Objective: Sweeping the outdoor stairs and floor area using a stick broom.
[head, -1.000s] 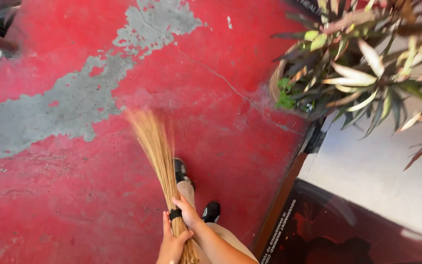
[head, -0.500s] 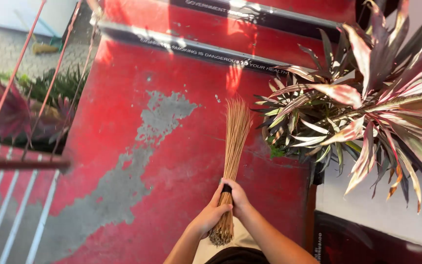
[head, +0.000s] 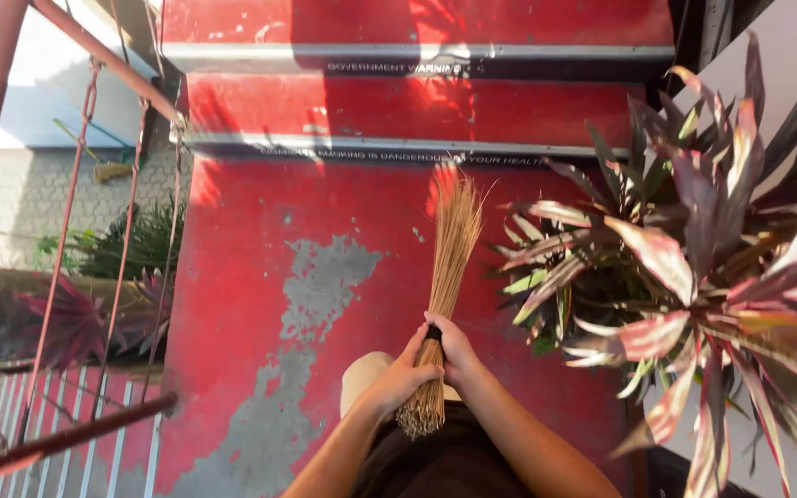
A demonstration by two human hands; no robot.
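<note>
A worn red landing [head: 260, 277] with peeling paint lies below steps. Both hands, left hand [head: 403, 373] and right hand [head: 454, 350], clench a stick broom [head: 445, 277] near its bound end, bristles fanned forward beside a potted plant [head: 694, 267], apparently mid-sweep.

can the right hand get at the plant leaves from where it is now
Probably yes: the right hand grips the broom beside the left hand, and the nearest plant leaves hang just right of it with nothing between.
</note>
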